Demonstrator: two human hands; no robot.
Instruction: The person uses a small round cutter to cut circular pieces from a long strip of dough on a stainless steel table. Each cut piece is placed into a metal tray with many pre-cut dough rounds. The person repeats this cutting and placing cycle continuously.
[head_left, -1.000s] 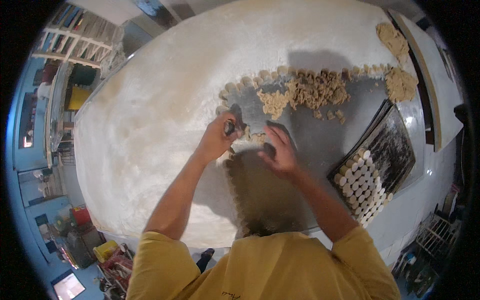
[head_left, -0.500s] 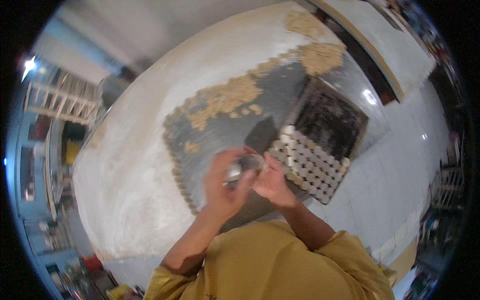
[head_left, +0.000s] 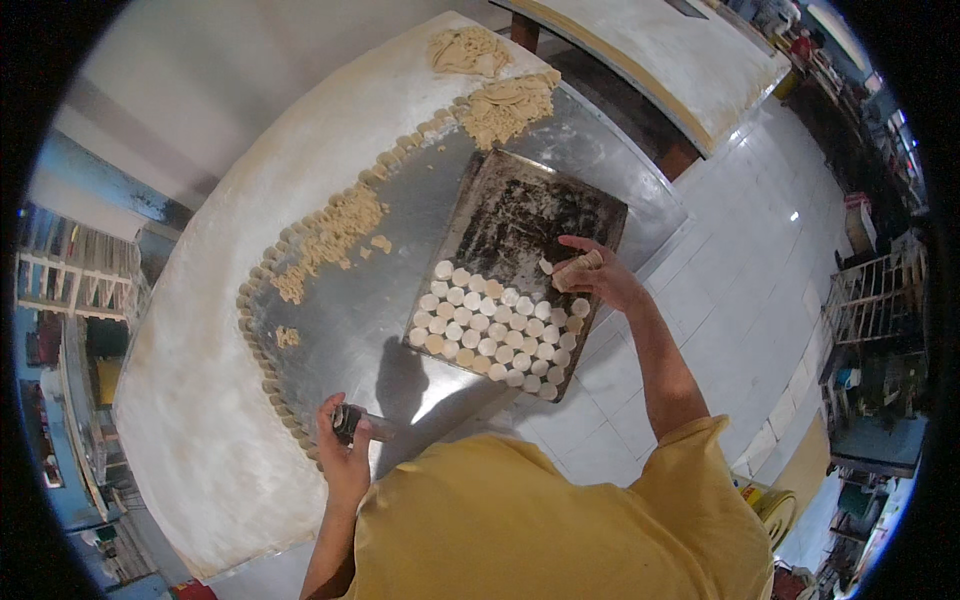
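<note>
At the near edge of the table, my left hand (head_left: 343,462) is wrapped round a short metal cylinder (head_left: 349,420) with a dark end. My right hand (head_left: 606,284) is over the right side of a dark baking tray (head_left: 535,205), closed on pale dough rounds (head_left: 577,268). A small white piece (head_left: 545,266) shows by its fingertips. Rows of dough rounds (head_left: 488,328) fill the near part of the tray; the far part is bare, blackened metal.
Dough scraps (head_left: 330,235) and a border of cut dough (head_left: 247,310) lie on the metal table sheet (head_left: 345,330). A larger scrap heap (head_left: 508,108) and a folded dough lump (head_left: 468,52) sit farther back. Another table (head_left: 650,50) stands at far right.
My hands, together around the metal cylinder before, are now apart. The left has drawn back near my body with the cylinder; the right has reached over the tray. The view has shifted too.
</note>
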